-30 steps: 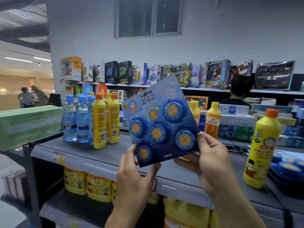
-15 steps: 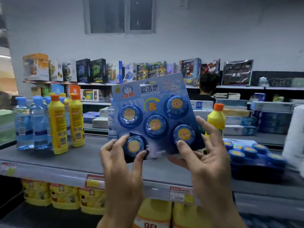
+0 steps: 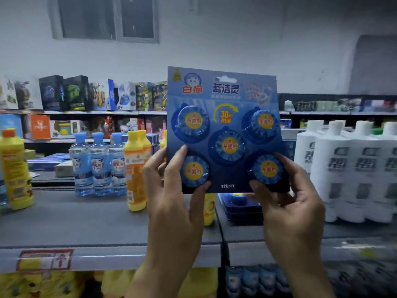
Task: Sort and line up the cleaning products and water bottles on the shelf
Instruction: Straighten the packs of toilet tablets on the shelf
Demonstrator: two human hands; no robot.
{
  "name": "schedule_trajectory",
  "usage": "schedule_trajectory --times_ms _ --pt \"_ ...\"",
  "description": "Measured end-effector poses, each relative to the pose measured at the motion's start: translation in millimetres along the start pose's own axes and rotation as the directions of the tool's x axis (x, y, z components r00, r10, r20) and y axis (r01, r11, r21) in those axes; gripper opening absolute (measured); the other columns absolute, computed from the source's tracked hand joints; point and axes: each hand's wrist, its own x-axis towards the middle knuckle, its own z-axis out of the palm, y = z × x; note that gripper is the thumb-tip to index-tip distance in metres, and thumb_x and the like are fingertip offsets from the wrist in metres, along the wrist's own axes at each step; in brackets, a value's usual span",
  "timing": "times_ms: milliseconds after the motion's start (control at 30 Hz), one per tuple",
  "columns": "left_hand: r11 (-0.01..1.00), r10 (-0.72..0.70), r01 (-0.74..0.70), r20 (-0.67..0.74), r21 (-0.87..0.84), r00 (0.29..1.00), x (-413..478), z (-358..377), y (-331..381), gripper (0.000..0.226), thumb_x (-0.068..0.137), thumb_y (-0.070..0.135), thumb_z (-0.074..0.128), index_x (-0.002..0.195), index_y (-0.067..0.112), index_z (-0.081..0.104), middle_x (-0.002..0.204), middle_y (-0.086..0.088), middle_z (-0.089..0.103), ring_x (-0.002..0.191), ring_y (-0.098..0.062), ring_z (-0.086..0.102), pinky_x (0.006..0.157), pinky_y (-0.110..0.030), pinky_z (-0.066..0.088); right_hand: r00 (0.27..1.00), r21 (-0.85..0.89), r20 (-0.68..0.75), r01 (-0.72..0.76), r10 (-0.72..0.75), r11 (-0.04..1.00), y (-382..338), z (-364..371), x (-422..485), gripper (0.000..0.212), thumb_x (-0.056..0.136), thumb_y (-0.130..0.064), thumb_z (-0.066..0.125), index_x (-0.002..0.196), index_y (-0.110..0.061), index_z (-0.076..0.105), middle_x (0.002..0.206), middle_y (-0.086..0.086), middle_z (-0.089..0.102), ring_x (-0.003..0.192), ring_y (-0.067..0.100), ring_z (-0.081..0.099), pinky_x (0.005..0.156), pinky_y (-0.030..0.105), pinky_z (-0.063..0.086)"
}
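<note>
The blue blister card [image 3: 225, 130] of 5 cleaner discs stands upright in the air above the shelf [image 3: 86, 222], not touching it. Both hands pinch it at its bottom corners only. The left hand [image 3: 174, 203] has its thumb on the front under the lower-left disc and its fingers up the left edge. The right hand [image 3: 294, 211] has its thumb on the front below the lower-right disc and its fingers curled round that corner.

Everything above the grip is unsupported, so I judge the thin card could flop or twist if either pinch slackens.

Directly below the grip lies a flat stack of blue packs [image 3: 240, 207], probably where the card belongs. A yellow bottle [image 3: 209, 209] stands just left of the stack, half hidden by the left hand, and a descending wrist could topple it. Just right of the right hand, white bottles [image 3: 352, 168] crowd close and a card corner might clip them. The 3 water bottles [image 3: 98, 164], well left of the grip, look safe.
</note>
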Motion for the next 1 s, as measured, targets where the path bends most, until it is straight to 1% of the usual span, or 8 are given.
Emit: schedule_trajectory --times_ms 100,200,367,467,633,733,800,1000 --pt "1.000 0.003 -0.004 0.082 0.009 0.997 -2.9 33.3 18.2 0.062 0.099 0.022 0.070 0.156 0.010 0.048 0.154 -0.010 0.043 0.149 -0.016 0.036 0.123 -0.029 0.035 0.992 -0.119 -0.074 0.090 -0.099 0.989 9.3 -34.8 13.7 0.055 0.085 -0.031 0.080 0.138 -0.035 0.063 0.118 -0.017 0.076 0.093 0.017 0.079 0.085 0.029 0.062" --pt "0.999 -0.012 0.007 0.146 0.038 0.989 -15.0 66.7 27.0 0.066 0.095 0.010 0.077 0.155 0.011 0.050 0.159 -0.010 0.045 0.152 -0.023 0.037 0.125 -0.036 0.035 0.974 -0.235 -0.111 0.170 -0.200 0.957 25.5 -64.9 29.0 0.051 0.087 -0.029 0.079 0.137 -0.029 0.066 0.138 -0.004 0.067 0.113 0.007 0.070 0.087 0.010 0.052" --pt "0.995 -0.089 0.075 0.219 0.072 0.972 -29.6 104.4 29.1 0.064 0.096 0.017 0.076 0.154 0.011 0.052 0.162 -0.012 0.049 0.152 -0.024 0.043 0.124 -0.029 0.032 0.963 -0.439 -0.068 0.207 -0.262 0.875 66.2 -91.2 50.1 0.054 0.093 -0.038 0.071 0.144 -0.024 0.061 0.159 -0.007 0.051 0.142 0.017 0.055 0.112 0.047 0.052" --pt "0.984 -0.149 0.116 0.267 0.137 0.952 -36.0 120.0 25.0 0.059 0.098 0.021 0.073 0.152 0.006 0.054 0.154 -0.015 0.058 0.147 -0.027 0.050 0.118 -0.027 0.033 0.969 -0.481 -0.019 0.206 -0.245 0.852 82.6 -96.1 61.7 0.052 0.096 -0.029 0.073 0.146 -0.017 0.060 0.158 -0.004 0.053 0.144 0.005 0.047 0.118 0.024 0.040" --pt "0.963 -0.244 0.193 0.310 0.187 0.919 -43.0 141.0 15.5 0.053 0.099 0.023 0.073 0.147 0.007 0.058 0.140 -0.010 0.069 0.130 -0.027 0.064 0.108 -0.031 0.047 0.992 -0.471 -0.013 0.102 -0.123 0.876 113.2 -97.3 78.3 0.048 0.094 -0.028 0.078 0.138 -0.012 0.067 0.141 0.003 0.068 0.129 0.022 0.064 0.109 0.047 0.052" --pt "0.951 -0.284 0.224 0.312 0.216 0.906 -43.5 148.0 12.2 0.044 0.099 0.019 0.075 0.140 0.008 0.062 0.124 -0.008 0.074 0.112 -0.027 0.070 0.087 -0.015 0.039 0.999 -0.483 0.033 0.037 -0.025 0.875 125.8 -97.8 87.2 0.044 0.093 -0.025 0.082 0.134 -0.015 0.070 0.128 0.000 0.073 0.106 0.028 0.072 0.099 0.041 0.057" --pt "0.929 -0.338 0.257 0.330 0.266 0.881 -45.1 154.0 9.8 0.043 0.102 0.020 0.071 0.142 0.006 0.062 0.128 -0.012 0.074 0.115 -0.033 0.070 0.089 -0.022 0.038 0.997 -0.539 0.071 0.020 0.022 0.842 134.4 -95.3 89.2 0.040 0.092 -0.025 0.082 0.130 -0.015 0.071 0.121 0.001 0.074 0.099 0.030 0.071 0.093 0.035 0.054" --pt "0.920 -0.364 0.253 0.409 0.301 0.837 -63.1 173.8 -9.2 0.047 0.106 0.034 0.057 0.149 0.017 0.056 0.152 -0.011 0.056 0.136 -0.031 0.057 0.107 -0.038 0.047 0.986 -0.718 0.102 -0.022 0.136 0.696 151.7 -78.9 82.2 0.052 0.103 -0.043 0.063 0.147 -0.016 0.061 0.139 0.007 0.068 0.128 0.031 0.061 0.105 0.039 0.047"
